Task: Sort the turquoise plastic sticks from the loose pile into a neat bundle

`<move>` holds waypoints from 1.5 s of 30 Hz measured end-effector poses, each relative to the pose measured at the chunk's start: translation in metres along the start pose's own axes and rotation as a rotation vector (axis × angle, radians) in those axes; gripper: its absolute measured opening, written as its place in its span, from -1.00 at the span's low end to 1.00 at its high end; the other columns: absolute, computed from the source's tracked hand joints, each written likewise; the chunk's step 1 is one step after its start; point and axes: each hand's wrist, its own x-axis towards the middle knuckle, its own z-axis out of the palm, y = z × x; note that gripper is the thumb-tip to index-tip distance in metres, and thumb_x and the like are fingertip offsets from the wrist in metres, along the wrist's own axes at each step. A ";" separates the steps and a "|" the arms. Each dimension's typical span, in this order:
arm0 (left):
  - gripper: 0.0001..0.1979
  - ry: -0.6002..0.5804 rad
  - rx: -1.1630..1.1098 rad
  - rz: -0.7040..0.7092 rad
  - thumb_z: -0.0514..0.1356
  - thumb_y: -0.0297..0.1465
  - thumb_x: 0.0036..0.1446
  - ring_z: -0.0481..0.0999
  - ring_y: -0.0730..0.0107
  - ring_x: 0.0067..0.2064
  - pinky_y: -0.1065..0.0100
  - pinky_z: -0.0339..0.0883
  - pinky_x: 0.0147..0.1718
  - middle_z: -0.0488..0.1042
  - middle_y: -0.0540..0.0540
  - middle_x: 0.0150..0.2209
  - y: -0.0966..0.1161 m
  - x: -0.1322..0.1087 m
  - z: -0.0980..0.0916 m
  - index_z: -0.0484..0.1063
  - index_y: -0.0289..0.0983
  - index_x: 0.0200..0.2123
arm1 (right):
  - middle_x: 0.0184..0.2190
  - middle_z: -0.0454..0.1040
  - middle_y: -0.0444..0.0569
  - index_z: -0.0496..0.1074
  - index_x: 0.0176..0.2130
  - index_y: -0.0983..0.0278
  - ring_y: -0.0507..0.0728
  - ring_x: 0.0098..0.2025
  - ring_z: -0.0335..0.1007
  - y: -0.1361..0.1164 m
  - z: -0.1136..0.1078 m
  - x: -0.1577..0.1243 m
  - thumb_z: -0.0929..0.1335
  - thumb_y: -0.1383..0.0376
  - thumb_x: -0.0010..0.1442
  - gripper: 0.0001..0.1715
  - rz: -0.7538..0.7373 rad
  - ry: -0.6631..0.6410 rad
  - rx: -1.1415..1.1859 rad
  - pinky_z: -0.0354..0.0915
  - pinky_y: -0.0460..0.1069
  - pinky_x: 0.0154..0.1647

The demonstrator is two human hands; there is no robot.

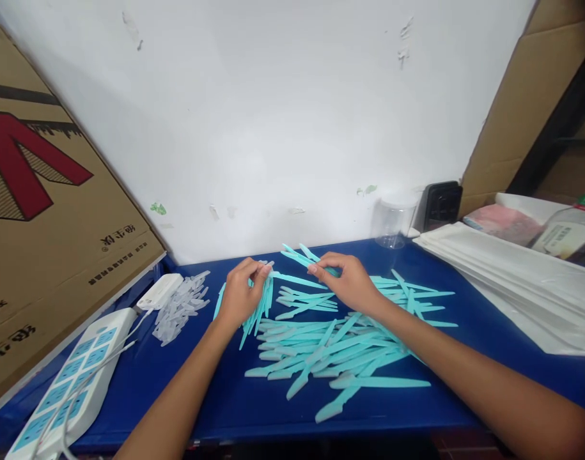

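Observation:
My left hand (243, 291) is closed in a pinch. At its fingertips are small translucent caps and the head of a turquoise eyebrow razor (299, 280), whose handle points right. Across from it, my right hand (344, 278) grips several more turquoise eyebrow razors (299, 255), fanned out beyond the fingers. Below both hands lies a large loose pile of the same razors (316, 348). A smaller group (306, 302) rests between the hands, and another bunch (258, 316) lies partly hidden behind my left hand. Left of that hand is a heap of translucent plastic caps (181, 306).
A white power strip (88, 370) with cables and a white adapter (160, 291) lie on the blue tabletop (215, 399). A printed cardboard box (57, 211) stands left. At right are a clear jar (395, 220), a black object (442, 204), white bags (507, 281) and a bottle (570, 230).

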 end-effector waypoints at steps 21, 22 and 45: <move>-0.66 0.199 0.173 -0.064 0.02 -0.23 0.40 0.42 0.26 -0.30 0.27 0.26 -0.24 0.45 -0.11 -0.37 -0.006 0.004 -0.016 0.42 -0.23 -0.37 | -0.41 0.43 -0.08 0.40 -0.42 0.24 0.09 -0.38 0.34 0.004 -0.001 -0.003 0.29 0.11 0.42 -0.59 -0.061 0.004 -0.163 0.19 -0.01 -0.31; -0.65 0.195 0.270 -0.093 0.00 -0.21 0.39 0.43 0.23 -0.29 0.26 0.26 -0.23 0.47 -0.13 -0.36 -0.015 0.005 -0.026 0.43 -0.23 -0.36 | -0.41 0.44 -0.08 0.41 -0.42 0.24 0.10 -0.38 0.35 0.006 -0.003 -0.001 0.30 0.11 0.41 -0.59 -0.057 0.031 -0.172 0.19 -0.01 -0.30; -0.57 -0.483 0.688 -0.813 0.11 -0.02 0.11 0.58 -0.14 -0.11 0.12 0.39 -0.22 0.63 -0.28 -0.19 -0.160 -0.016 -0.114 0.57 -0.21 -0.22 | -0.36 0.46 -0.09 0.45 -0.39 0.24 0.09 -0.35 0.36 0.008 -0.002 -0.002 0.33 0.19 0.39 -0.68 -0.047 -0.008 -0.188 0.15 -0.03 -0.30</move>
